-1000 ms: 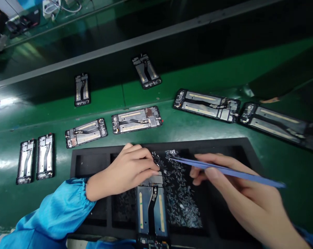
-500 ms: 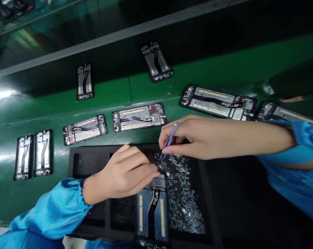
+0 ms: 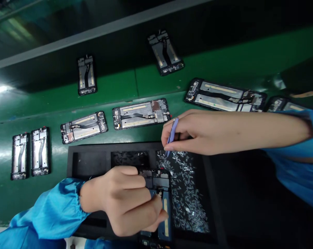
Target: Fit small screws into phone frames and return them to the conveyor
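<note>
My right hand (image 3: 198,133) pinches purple tweezers (image 3: 172,133), whose tips point down at the upper part of a compartment full of small clear and silvery pieces (image 3: 194,214). My left hand (image 3: 130,202) is curled over a partly assembled phone (image 3: 161,182), covering its left and middle parts. What its fingers hold, if anything, is hidden. The phone lies along the left side of the pieces, its back off, with a grey plate and a yellowish strip showing. Both are on a black compartmented tray (image 3: 91,148).
More opened phones lie around the green bench (image 3: 68,103): a pair at left (image 3: 40,152), one left of centre (image 3: 84,127), one behind the tray (image 3: 142,114) and one behind my right wrist (image 3: 224,95). Two stand farther back, including one phone (image 3: 165,52). A black surface (image 3: 250,200) adjoins the tray.
My left hand has moved down from the phone's top end to over its middle, its fingers curling in. My right hand keeps the tweezers above the pieces, with little movement.
</note>
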`<action>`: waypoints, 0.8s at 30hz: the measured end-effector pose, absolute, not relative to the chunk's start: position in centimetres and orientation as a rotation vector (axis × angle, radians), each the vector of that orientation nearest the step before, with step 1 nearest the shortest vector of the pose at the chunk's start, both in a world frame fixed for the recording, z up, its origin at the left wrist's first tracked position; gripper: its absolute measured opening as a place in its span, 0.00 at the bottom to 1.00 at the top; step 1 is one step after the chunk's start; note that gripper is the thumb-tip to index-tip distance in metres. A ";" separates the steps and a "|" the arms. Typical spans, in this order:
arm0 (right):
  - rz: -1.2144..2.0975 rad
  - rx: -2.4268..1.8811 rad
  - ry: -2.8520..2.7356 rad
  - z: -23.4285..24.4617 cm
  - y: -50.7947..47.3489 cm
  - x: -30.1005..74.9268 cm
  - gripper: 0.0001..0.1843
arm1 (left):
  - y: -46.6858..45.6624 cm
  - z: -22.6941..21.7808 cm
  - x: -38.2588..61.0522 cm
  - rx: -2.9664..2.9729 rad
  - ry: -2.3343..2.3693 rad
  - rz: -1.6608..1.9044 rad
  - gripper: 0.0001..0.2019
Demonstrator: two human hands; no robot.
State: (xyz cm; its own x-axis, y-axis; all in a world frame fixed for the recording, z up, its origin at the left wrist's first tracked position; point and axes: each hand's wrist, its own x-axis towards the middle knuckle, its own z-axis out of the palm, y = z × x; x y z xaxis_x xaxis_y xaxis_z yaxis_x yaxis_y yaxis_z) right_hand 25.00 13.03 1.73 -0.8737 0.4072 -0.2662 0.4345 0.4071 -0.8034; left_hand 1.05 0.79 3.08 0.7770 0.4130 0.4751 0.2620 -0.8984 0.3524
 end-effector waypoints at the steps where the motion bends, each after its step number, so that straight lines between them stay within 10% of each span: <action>1: -1.504 0.779 2.611 1.6 13.0 25.1 0.15 | 0.5 3.2 1.0 2.714 0.518 0.794 0.11; 11: -1.472 0.725 2.510 2.0 14.2 23.3 0.14 | -4.4 3.8 2.0 2.987 0.399 0.182 0.19; 24: -1.532 1.385 3.004 4.3 3.3 23.5 0.11 | -7.1 2.3 1.5 3.061 0.838 0.292 0.27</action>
State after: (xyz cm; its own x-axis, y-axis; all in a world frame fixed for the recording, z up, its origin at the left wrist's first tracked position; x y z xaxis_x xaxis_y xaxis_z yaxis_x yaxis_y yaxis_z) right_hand 23.46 3.25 4.30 -0.6048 0.7902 0.0986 0.3843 0.3981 -0.8330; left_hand 1.54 -7.06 2.26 0.8449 0.5009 0.1875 0.5092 -0.8607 0.0048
